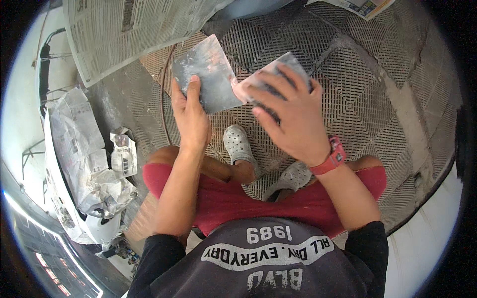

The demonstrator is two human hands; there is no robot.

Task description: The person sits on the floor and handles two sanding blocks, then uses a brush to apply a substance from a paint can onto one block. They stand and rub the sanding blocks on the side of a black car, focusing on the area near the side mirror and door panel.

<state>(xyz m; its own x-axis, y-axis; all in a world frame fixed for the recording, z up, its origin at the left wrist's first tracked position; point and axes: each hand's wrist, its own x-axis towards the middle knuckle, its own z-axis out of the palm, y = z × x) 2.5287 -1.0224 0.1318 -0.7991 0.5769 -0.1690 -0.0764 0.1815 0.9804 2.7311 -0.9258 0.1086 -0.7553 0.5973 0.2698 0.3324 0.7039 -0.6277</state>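
My left hand [193,119] grips a flat grey square plate [211,74] by its near left edge, thumb on top. White and pinkish smears mark the plate. In my right hand [300,111] is a second thin grey blade, like a putty spreader [290,59], its fingers spread across the top and partly hiding it. A pink paste [240,92] shows where the spreader's left edge meets the plate's right corner. The right hand is slightly blurred.
Newspaper sheets [124,37] hang at the upper left over a bluish surface. Crumpled newspaper [92,174] covers a white panel [62,198] at left. Grey clogs [238,144] stand on the grid-patterned floor tiles [348,94]. A thin brown hose or cable [164,94] runs along the floor.
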